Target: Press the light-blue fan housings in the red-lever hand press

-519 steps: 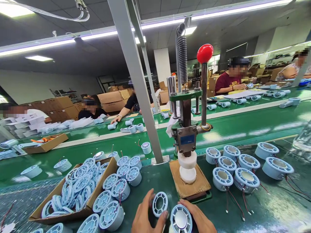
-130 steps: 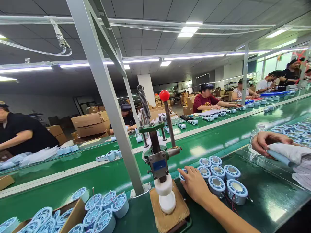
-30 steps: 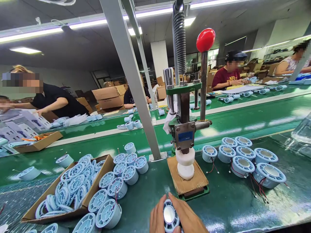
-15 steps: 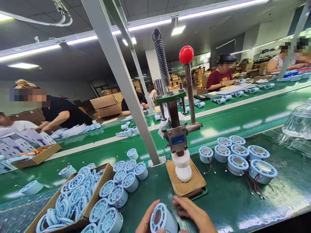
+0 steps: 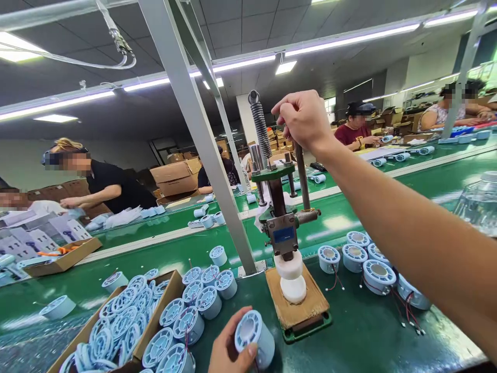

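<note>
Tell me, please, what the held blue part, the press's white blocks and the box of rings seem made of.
The blue part: likely molded plastic, satin, from its even colour and thin ribs. White blocks: perhaps plastic, smooth and uniformly white. Box: apparently cardboard, matte, with thin brown walls.

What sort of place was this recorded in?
Most likely a factory assembly line: there's a lever press, many matching light-blue round parts, and people working along a long green surface.

On the bench [image 5: 357, 342], the press [image 5: 284, 235] stands between a left housing group [image 5: 208, 302] and a right housing group [image 5: 378, 277], a carton [image 5: 167, 302] containing rings [image 5: 125, 317] lies to the left of the left group, and the conveyor [image 5: 174, 252] runs behind the press.
</note>
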A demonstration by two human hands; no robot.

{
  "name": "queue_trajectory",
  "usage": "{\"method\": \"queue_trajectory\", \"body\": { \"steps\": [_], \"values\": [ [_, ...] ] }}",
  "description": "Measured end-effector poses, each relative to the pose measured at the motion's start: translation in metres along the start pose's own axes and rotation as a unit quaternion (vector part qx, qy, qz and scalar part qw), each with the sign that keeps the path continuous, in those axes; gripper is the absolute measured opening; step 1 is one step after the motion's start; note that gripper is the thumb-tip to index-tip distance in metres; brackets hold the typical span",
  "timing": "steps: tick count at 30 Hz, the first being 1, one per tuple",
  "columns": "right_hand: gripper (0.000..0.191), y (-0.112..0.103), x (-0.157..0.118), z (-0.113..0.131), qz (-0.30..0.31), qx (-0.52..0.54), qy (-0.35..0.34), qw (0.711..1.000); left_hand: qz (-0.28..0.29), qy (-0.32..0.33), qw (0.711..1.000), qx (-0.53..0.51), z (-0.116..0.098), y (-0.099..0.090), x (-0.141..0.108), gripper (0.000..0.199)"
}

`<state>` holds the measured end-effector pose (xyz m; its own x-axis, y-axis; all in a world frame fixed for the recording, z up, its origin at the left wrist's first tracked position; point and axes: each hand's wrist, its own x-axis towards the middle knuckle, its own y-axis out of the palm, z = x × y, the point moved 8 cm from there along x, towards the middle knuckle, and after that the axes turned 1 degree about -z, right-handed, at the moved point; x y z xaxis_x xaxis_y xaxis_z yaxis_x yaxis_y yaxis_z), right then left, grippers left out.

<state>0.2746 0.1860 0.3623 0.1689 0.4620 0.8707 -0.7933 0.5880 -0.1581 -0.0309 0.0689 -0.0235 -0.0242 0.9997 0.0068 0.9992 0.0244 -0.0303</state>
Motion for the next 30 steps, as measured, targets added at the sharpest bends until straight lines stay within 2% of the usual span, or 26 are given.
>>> {"method": "queue_trajectory", "body": {
  "steps": [3,6,9,12,18,25,30],
  "values": [
    [0.031,-0.001,-0.006,0.0,-0.061,0.039,-0.03,0.997,0.018,0.043,0.996,0.081,-0.034,0.027,0.023,0.073],
    [0.027,-0.003,-0.012,0.002,-0.067,0.053,-0.043,0.995,0.037,0.076,0.991,0.103,-0.055,0.061,0.042,0.063],
    [0.025,-0.003,-0.013,0.001,-0.061,0.065,-0.036,0.995,0.084,0.097,0.989,0.073,-0.06,0.095,0.055,0.06],
    [0.024,-0.003,-0.014,-0.003,-0.066,0.086,-0.026,0.994,0.123,0.103,0.986,0.049,-0.058,0.116,0.062,0.054],
    [0.023,0.0,-0.012,-0.009,-0.062,0.097,-0.003,0.993,0.131,0.101,0.986,0.036,-0.057,0.119,0.065,0.052],
    [0.024,0.002,-0.006,-0.006,-0.059,0.046,-0.002,0.997,0.139,0.095,0.985,0.035,-0.058,0.118,0.074,0.051],
    [0.024,0.001,-0.008,-0.003,-0.031,0.028,0.017,0.999,0.15,0.088,0.984,0.049,-0.057,0.118,0.074,0.048]
  ]
}}
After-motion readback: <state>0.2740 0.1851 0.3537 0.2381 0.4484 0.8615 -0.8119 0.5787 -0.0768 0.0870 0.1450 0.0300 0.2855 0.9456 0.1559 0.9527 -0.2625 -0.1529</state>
